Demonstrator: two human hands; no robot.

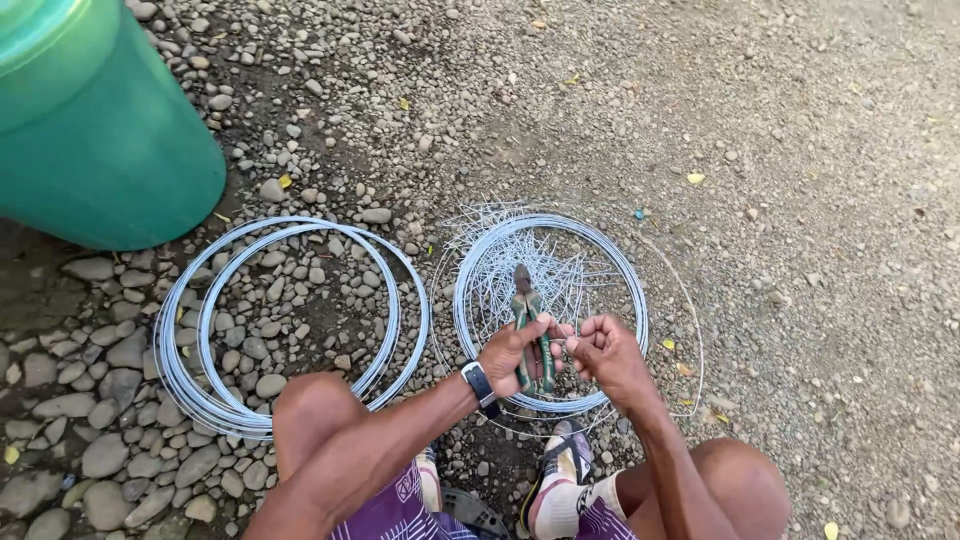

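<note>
Just hands (565, 352) on green pliers (528, 325)

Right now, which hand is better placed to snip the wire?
Probably the left hand: it already grips the pliers by their green handles. The right hand is closed beside them, seemingly pinching a thin wire, so it can feed it.

The green barrel (95, 120) is cut off by the top and left edges, so its rim and full shape stay unseen. The handles of the green pliers (530, 330) are partly covered by the left hand (515, 348). What the right hand (605, 352) pinches is too thin to tell. The near arc of the smaller wire coil (550, 310) is hidden behind both hands. The sandalled foot (560, 480) and both knees run off the bottom edge.
</note>
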